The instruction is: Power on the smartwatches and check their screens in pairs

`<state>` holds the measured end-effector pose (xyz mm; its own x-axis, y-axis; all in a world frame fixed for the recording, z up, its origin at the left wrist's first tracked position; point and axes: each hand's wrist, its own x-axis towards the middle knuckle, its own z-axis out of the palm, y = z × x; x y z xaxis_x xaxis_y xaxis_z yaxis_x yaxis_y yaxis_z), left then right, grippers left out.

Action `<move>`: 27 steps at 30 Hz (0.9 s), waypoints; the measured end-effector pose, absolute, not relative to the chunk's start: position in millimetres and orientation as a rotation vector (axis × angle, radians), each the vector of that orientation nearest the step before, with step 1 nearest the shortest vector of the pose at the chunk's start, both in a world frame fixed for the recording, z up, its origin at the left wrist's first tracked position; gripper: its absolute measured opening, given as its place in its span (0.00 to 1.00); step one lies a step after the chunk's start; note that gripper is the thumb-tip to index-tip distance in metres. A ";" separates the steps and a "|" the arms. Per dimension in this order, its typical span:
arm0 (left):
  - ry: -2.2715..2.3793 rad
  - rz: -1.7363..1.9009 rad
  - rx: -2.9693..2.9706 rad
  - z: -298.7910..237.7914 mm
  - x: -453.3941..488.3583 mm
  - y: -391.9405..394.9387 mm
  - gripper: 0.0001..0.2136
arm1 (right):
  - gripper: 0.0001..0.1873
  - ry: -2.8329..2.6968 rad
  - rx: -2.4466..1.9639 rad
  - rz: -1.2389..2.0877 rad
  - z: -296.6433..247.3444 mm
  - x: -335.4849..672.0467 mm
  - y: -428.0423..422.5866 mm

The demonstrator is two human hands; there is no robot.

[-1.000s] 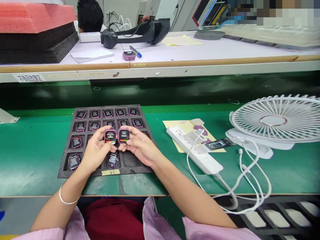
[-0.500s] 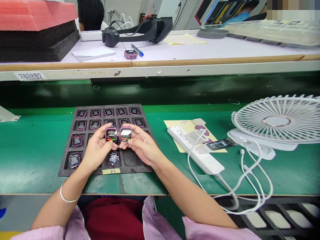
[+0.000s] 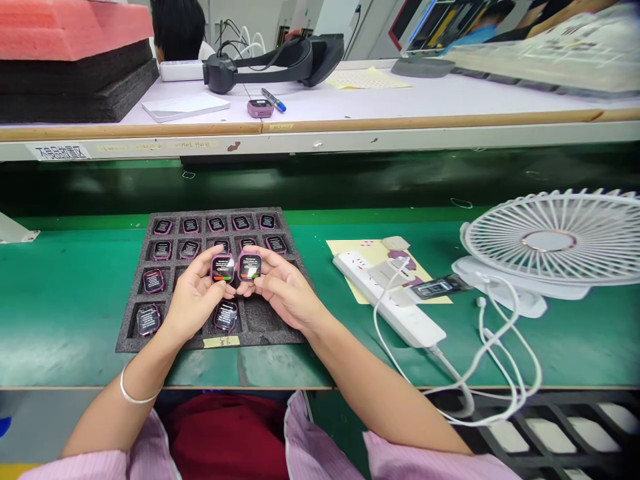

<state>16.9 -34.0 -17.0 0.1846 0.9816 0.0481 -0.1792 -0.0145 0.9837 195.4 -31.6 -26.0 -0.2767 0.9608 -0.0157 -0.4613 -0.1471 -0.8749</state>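
My left hand (image 3: 196, 297) pinches a purple smartwatch body (image 3: 223, 268) by its edges, thumb below and fingers above. In my right hand (image 3: 283, 287) is a second smartwatch body (image 3: 249, 266), held the same way just beside the first. Both screens face me, lit with white text and red and green patches at the bottom. The two watches are held above a dark foam tray (image 3: 131, 327), where several like watches sit in square pockets, among them one watch (image 3: 226, 316) in the front row. My hands hide some of the middle pockets.
On the green bench to the right lie a white power strip (image 3: 390, 300), a yellow sheet (image 3: 345, 250), white cables (image 3: 500, 400) and a white fan (image 3: 550, 243). The shelf behind holds a black headset (image 3: 280, 67), a pen (image 3: 273, 100), another watch (image 3: 261, 108) and stacked foam (image 3: 75, 80).
The watch in my right hand has tilted slightly, so its glare is gone and its screen text now shows. My left hand keeps its hold.
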 end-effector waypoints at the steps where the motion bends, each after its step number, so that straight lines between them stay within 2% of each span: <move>1: 0.927 1.169 1.185 -16.9 17.0 -34.0 0.29 | 0.27 -0.968 -0.748 1.659 -26.1 195.5 -31.5; 8: 0.913 1.193 1.182 -18.6 17.4 -33.2 0.31 | 0.26 -0.993 -0.729 1.649 -27.0 195.7 -31.3; 27: 0.931 1.229 1.208 -16.5 17.2 -33.5 0.22 | 0.26 -1.052 -0.751 1.634 -28.3 193.2 -32.7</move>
